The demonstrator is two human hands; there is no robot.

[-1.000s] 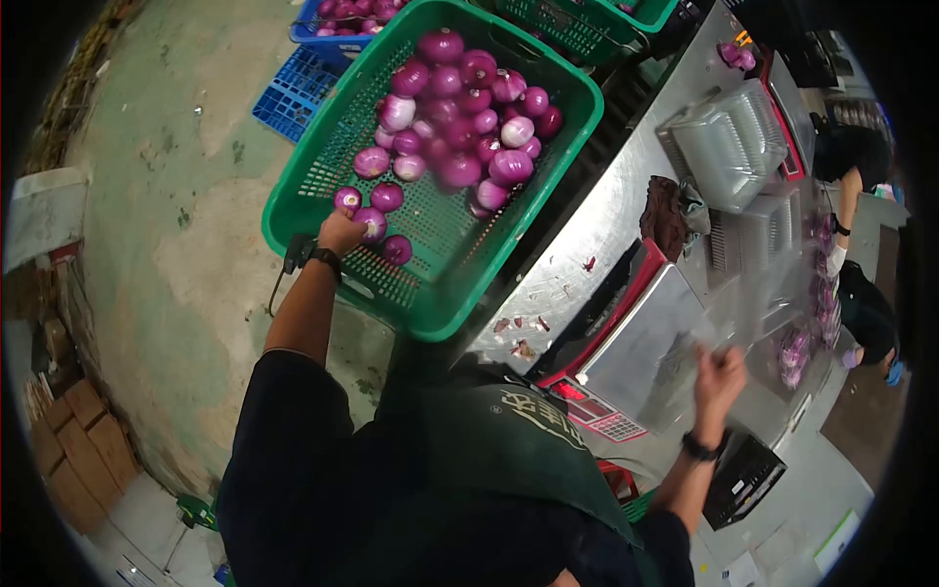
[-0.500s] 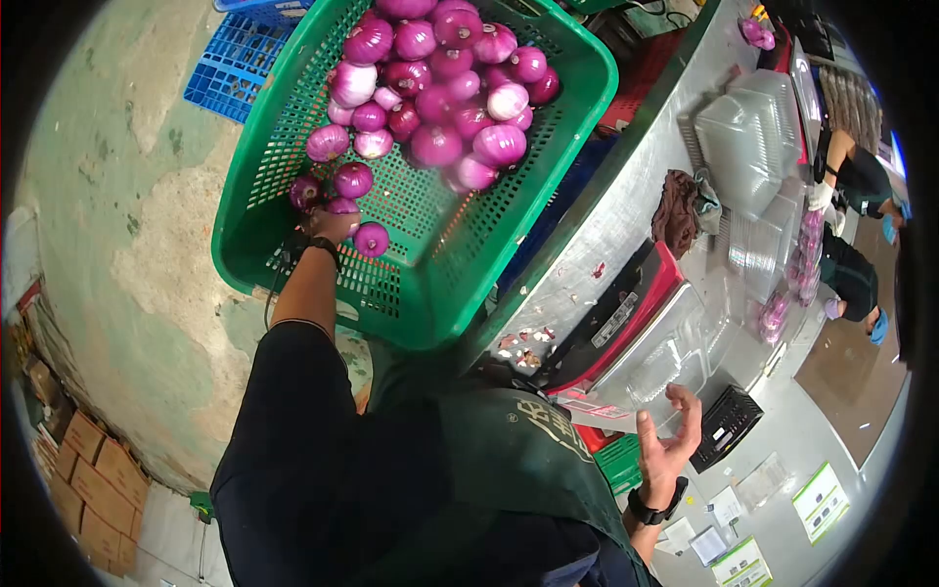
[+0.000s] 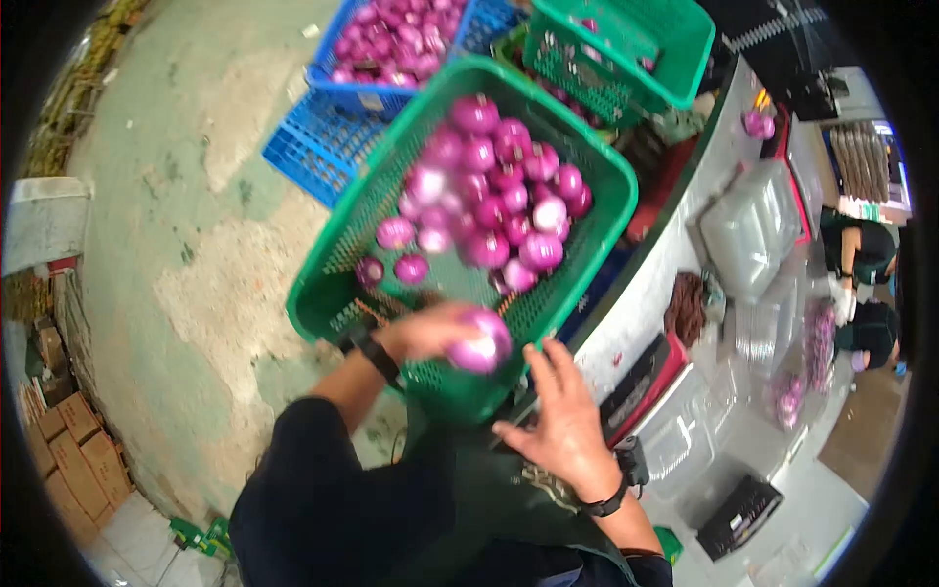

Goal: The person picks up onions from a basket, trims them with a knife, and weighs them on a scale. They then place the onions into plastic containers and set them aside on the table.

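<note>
One purple onion (image 3: 481,344), blurred by motion, sits at the fingertips of the left hand (image 3: 425,334), whose fingers pinch it over the near end of a green basket (image 3: 455,391). The right hand (image 3: 570,435) has its fingers spread, just beside the basket's rim and the onion. More onions (image 3: 510,201) lie farther inside.
</note>
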